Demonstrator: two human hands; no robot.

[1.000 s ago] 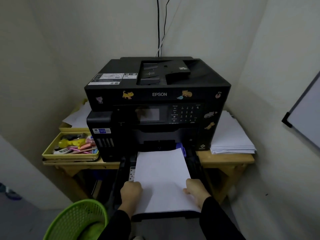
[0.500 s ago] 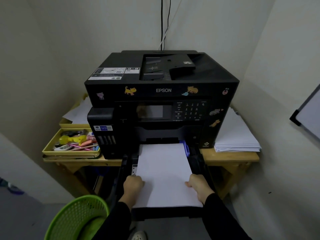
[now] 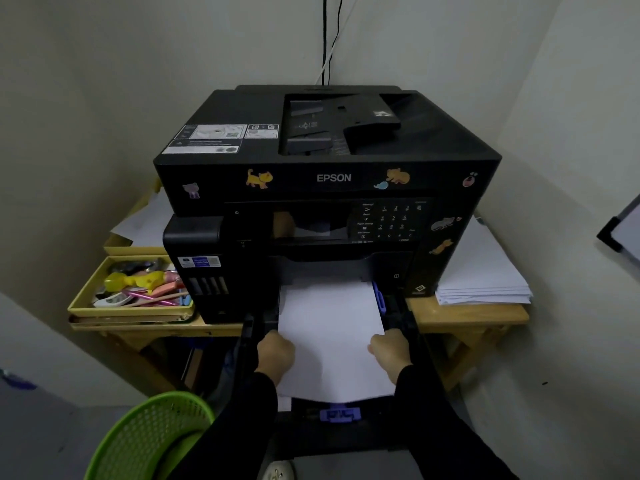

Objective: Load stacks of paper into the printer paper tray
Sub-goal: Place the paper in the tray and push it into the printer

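**Paper stack sits in the pulled-out tray of a corner printer**

A black Epson printer, dotted with small cat stickers, fills the middle of a wooden worktop set into a corner between pale walls. Its paper tray is drawn out toward me over the worktop's front edge, and a white paper stack lies flat in it, the far end reaching under the printer's front, the near end just short of a purple guide clip. A second purple guide stands against the stack's right edge. My left hand rests on the stack's left side with the fingers curled under, knuckles up, the grip closed on the sheets at that edge. My right hand does the same on the right side, fingers folded onto the paper's edge. Both sleeves are black. To the right of the printer, a loose pile of white sheets sits on the worktop. To the left, a yellow tray holds pens and small coloured items. A green mesh basket stands low at my left.
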